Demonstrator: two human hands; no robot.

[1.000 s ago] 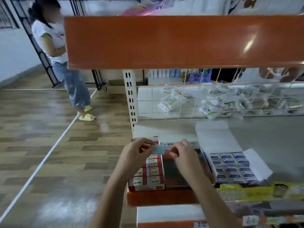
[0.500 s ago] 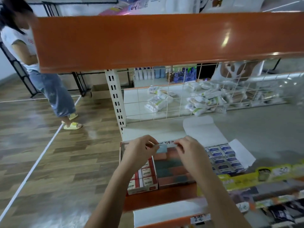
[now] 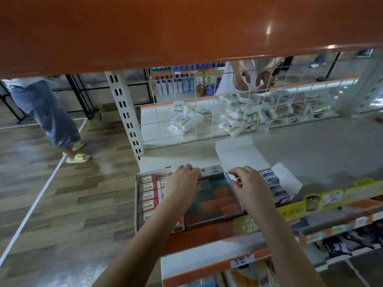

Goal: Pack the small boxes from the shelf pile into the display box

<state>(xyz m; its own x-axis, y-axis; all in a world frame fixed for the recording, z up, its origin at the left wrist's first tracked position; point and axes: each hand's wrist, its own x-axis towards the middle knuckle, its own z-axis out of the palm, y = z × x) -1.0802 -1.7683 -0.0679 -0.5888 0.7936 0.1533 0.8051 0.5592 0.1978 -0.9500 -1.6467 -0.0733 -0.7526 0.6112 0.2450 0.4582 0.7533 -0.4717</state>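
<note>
A grey display box [image 3: 213,218] sits at the shelf's front edge, with orange and teal small boxes [image 3: 219,201] lying flat inside. My left hand [image 3: 182,183] is at the box's far left corner, fingers curled over the rim. My right hand [image 3: 248,185] hovers at the far right corner and pinches a small blue box [image 3: 229,179], of which only a sliver shows. The hands hide part of the box's contents.
A carton of red-and-white 2B boxes [image 3: 148,195] stands to the left, and an open white carton of blue-and-white boxes [image 3: 273,185] to the right. An orange shelf [image 3: 186,27] hangs overhead and a wire grid [image 3: 207,121] lies behind. One person [image 3: 47,112] stands on the left, and another's hands [image 3: 250,79] show beyond the grid.
Both hands held the small blue box together above the display box. They have moved apart and down to its far corners, and the blue box stays in my right hand.
</note>
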